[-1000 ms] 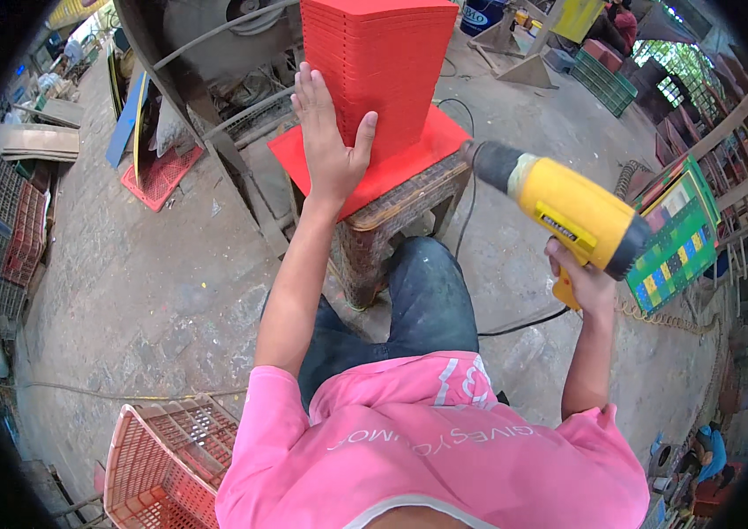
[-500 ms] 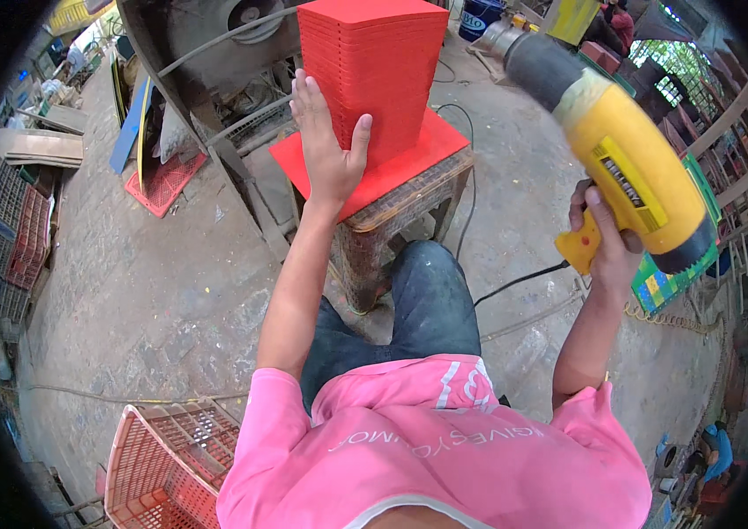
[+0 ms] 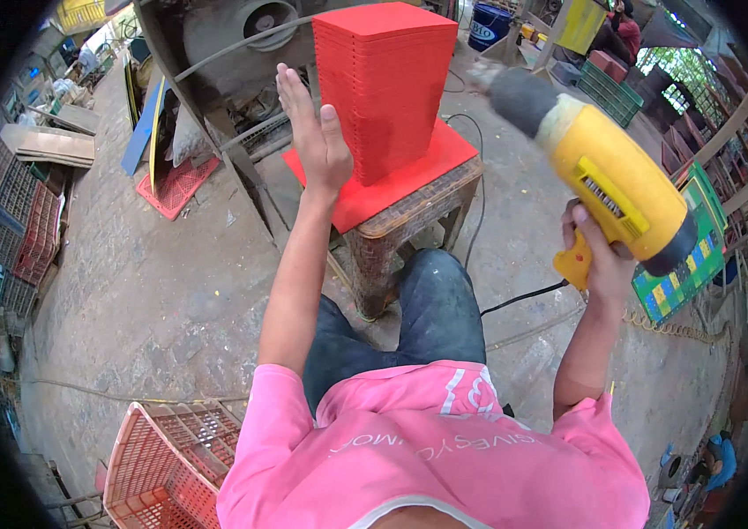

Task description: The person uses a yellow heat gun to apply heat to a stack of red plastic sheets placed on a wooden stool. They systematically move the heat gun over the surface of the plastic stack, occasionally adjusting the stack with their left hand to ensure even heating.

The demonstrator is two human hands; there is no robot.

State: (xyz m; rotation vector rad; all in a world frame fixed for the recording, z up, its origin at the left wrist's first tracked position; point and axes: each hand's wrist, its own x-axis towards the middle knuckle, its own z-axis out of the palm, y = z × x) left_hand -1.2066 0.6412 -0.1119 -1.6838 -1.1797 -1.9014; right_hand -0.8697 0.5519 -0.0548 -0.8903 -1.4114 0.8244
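Note:
A tall stack of red square sheets [image 3: 385,97] rises from a larger red sheet [image 3: 427,172] on a worn wooden stool [image 3: 422,204] in front of my knees. Close to the stack's left side, my left hand [image 3: 317,145] is raised flat with its fingers straight up and nothing in it; whether it touches the sheets I cannot tell. On the right, my right hand [image 3: 605,264] grips the handle of a large yellow heat gun [image 3: 617,181]. Its dark nozzle end, smeared by motion, points up and left toward the stack's right side, with a gap between them.
Behind the stool stands a metal frame with a round fan-like part [image 3: 270,25]. A red plastic crate [image 3: 149,467] lies at lower left. Black cable [image 3: 524,300] trails from the heat gun. Green crates [image 3: 610,93] and a blue bucket [image 3: 489,25] stand farther back.
My left hand has moved slightly left, away from the stack's face. The heat gun has shifted a little left and its nozzle has dropped. The whole view has shifted slightly.

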